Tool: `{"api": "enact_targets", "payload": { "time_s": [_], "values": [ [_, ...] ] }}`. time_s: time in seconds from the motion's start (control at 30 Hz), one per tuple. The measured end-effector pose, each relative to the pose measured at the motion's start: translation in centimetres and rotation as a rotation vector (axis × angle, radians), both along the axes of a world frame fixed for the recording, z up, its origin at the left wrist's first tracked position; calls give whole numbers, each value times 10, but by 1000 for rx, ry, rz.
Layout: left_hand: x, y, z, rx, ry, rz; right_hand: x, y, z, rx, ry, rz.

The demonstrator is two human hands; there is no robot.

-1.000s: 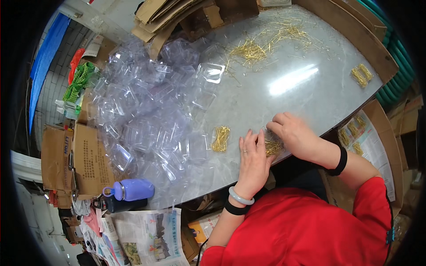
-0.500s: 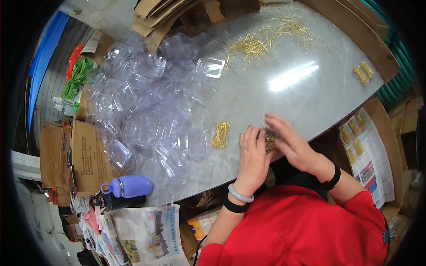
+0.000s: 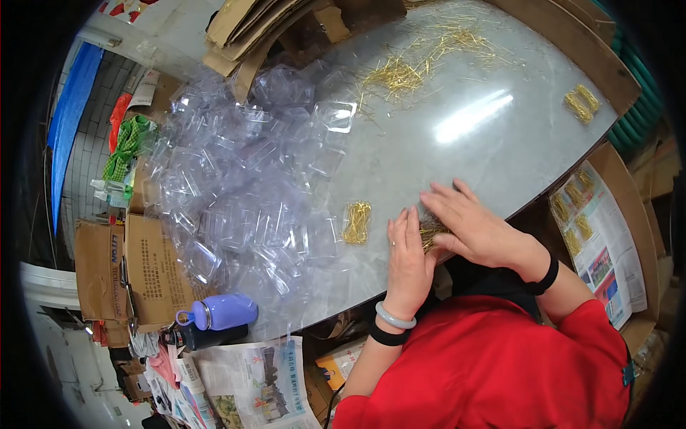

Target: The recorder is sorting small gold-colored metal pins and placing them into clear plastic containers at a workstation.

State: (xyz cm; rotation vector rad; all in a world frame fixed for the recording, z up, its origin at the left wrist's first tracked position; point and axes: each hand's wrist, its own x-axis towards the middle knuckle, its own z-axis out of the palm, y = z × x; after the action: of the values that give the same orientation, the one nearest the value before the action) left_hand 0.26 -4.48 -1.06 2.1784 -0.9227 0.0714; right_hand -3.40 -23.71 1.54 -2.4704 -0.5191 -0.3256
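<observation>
My left hand (image 3: 409,263) lies nearly flat near the table's front edge, its fingers stretched out and close together. My right hand (image 3: 477,230) slants over from the right, fingers extended and thumb apart. Between the two hands is a small cluster of thin gold pins (image 3: 429,234), partly hidden beneath my right hand. Both hands seem to touch its sides. Left of my left hand a clear plastic box holds a bundle of gold pins (image 3: 356,222).
A big heap of clear plastic boxes (image 3: 236,171) covers the table's left. Loose gold pins (image 3: 396,75) lie scattered at the far side. Filled boxes (image 3: 582,104) sit at far right; more bundles (image 3: 573,193) lie in a carton. A purple bottle (image 3: 230,312) rests at the left edge.
My right hand, raised and blurred before, has come down over the pins with its fingers lower. My left hand stays beside them. The whole view has shifted slightly.
</observation>
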Motion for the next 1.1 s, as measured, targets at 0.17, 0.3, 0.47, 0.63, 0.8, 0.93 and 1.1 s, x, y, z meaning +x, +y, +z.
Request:
{"api": "enact_targets", "payload": {
  "time_s": [0.17,0.3,0.47,0.63,0.8,0.93,1.1],
  "values": [
    [0,2,0,12,-34,0,1,-3,-2,-62,50,117],
    [1,4,2,-13,-27,-41,-2,-1,0,21,53,65],
    [-3,11,21,-44,79,-91,-3,15,-10,0,-166,39],
    [-9,26,36,217,-40,48,-1,6,-17,-78,-112,79],
    [-9,26,40,224,108,140,-1,10,-5,-91,-153,70],
    [3,8,36,147,213,116,1,10,-10,-148,-155,96],
    [3,5,49,140,268,48,8,-8,-15,-56,-90,177]
  ]
}}
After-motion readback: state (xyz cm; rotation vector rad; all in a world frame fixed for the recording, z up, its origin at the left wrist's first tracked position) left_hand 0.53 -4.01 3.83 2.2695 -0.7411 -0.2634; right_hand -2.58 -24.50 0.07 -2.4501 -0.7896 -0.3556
